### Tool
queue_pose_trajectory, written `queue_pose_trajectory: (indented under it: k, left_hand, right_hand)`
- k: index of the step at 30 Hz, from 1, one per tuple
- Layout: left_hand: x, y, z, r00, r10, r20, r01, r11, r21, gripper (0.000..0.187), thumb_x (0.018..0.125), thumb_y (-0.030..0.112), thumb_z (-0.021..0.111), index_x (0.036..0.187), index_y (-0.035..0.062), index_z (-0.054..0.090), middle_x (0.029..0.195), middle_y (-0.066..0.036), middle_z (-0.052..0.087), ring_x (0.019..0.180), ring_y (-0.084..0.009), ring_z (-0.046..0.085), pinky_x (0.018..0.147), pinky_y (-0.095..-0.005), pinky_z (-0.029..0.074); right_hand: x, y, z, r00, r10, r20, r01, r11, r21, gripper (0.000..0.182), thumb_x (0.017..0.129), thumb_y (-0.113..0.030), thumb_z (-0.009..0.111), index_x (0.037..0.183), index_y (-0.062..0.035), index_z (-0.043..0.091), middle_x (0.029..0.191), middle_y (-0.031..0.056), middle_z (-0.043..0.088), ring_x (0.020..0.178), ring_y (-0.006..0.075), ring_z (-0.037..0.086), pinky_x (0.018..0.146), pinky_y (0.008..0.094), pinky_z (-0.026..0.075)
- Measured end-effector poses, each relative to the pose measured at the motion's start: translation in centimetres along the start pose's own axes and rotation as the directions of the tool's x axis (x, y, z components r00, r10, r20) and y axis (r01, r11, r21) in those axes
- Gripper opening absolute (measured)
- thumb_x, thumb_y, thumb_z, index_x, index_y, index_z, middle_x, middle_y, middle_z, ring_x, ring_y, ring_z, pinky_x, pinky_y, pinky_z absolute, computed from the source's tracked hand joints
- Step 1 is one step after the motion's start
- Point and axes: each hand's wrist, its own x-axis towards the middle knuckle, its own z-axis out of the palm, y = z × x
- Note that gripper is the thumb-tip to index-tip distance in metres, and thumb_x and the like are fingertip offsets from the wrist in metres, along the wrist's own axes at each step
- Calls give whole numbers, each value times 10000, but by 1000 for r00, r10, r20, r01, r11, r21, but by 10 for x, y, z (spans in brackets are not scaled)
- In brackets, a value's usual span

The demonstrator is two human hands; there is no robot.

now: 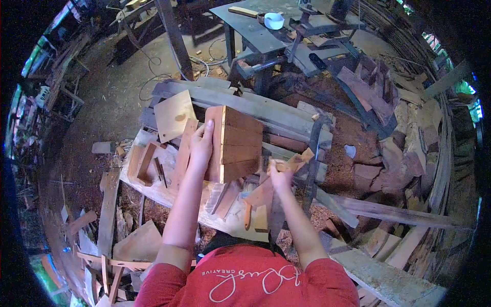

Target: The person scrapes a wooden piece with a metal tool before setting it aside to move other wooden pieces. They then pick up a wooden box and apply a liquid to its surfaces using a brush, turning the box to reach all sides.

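Observation:
My left hand (202, 146) grips the near-left side of a wooden box (243, 140), thumb along its edge. The box is reddish brown, made of boards, and tilted above the workbench (163, 198). To the right of it, my right hand (280, 175) is closed on a tan strip (300, 160) that sticks out to the upper right; motion blur leaves me unable to tell its material. Below the hands lie a tool with an orange handle (247, 215) and a small wooden block (261, 219). A square wooden panel (174, 115) rests behind my left hand.
A U-shaped wooden piece (143, 163) sits on the bench's left. Ahead stands a metal table (250, 33) with a white bowl (274, 21) on it. Scrap boards (378, 210) are piled at the right, and a post (174, 38) rises beyond the bench.

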Motion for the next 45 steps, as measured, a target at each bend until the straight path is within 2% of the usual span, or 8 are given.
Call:
queue_pose_trajectory:
  k: [6,12,17,23,25,35,39,45]
  left_hand:
    - [8,-7,1,999,24,-35,-22,999,29,387,806,345,454,831,-25,564,703,-18,533,646,-66,441,593,-203,377]
    - [-2,4,0,1000,-24,-19,25,999,21,393,799,345,466,846,-33,563,732,-35,547,669,-73,459,610,-205,384]
    - [-4,6,1,997,17,-78,-14,999,39,402,796,349,469,840,-40,561,713,-37,544,650,-77,457,607,-207,384]
    - [-3,6,3,996,23,-85,-15,996,89,409,790,355,475,809,-43,567,679,-35,542,641,-75,456,594,-205,381]
    - [-2,5,4,996,5,-87,6,992,127,412,788,358,477,801,-43,569,680,-38,546,643,-75,459,589,-204,379]
    - [10,-24,-23,993,-82,-83,75,994,-83,443,793,376,458,878,-46,558,764,-64,566,668,-91,493,617,-213,396]
    - [9,-26,-25,993,-67,-93,63,997,-42,443,791,391,455,822,-37,565,714,-54,556,631,-85,479,584,-210,391]
    - [11,-30,-23,989,-26,-144,24,1000,-17,424,796,385,452,726,-19,561,632,-28,527,580,-74,447,542,-209,375]
  right_hand:
    - [-29,-79,31,855,-496,148,509,858,-65,127,768,-84,506,706,24,531,572,34,520,435,103,503,425,215,412]
    - [-37,-128,27,965,82,250,-207,823,528,127,779,-105,502,803,19,515,644,70,529,436,114,474,412,218,394]
    - [-32,-92,32,954,-79,289,-129,762,634,76,753,-107,538,788,-41,521,652,52,525,435,99,458,402,209,363]
    - [-34,-95,29,836,277,474,-547,344,763,144,744,-119,547,852,-30,510,686,29,527,457,87,446,408,224,381]
    - [-35,-86,31,858,179,481,-473,639,607,187,745,-141,547,891,-27,526,709,33,529,483,92,465,415,227,389]
    - [12,21,1,983,157,96,-170,976,138,163,725,-160,574,769,-3,574,631,43,570,533,122,542,475,241,432]
    - [13,-1,6,949,-312,43,308,891,-334,137,687,-144,579,746,-21,596,750,115,597,661,200,585,598,265,453]
    - [-27,-81,45,842,-489,228,530,829,-179,154,689,-133,577,778,-9,597,747,122,595,640,222,586,588,282,462]
